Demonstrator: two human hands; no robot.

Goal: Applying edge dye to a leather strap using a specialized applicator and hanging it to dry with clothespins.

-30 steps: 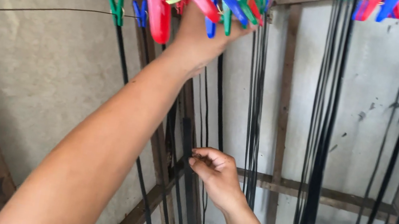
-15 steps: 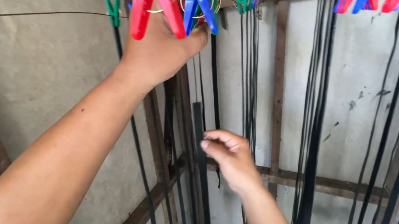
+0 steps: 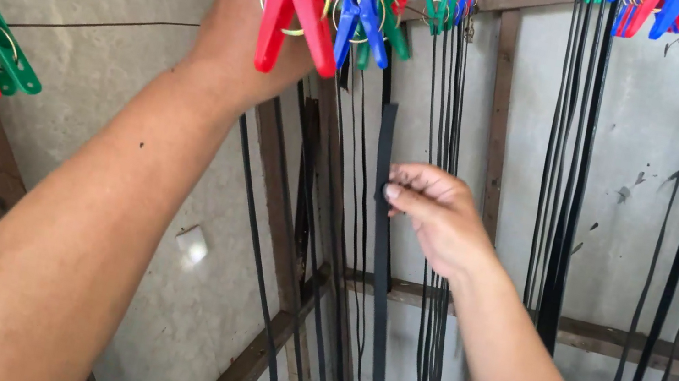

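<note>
Black straps (image 3: 445,144) hang beside coloured pegs (image 3: 365,18) on a wire. The left hand (image 3: 261,28) grips a red peg (image 3: 298,2); the right hand (image 3: 438,213) pinches one strap (image 3: 388,153).

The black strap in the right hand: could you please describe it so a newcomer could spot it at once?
Start at the wire strung with coloured pegs across the wall. Below the blue peg hang thin black cords. The black strap is the wide flat one, pinched by the right hand.
</note>
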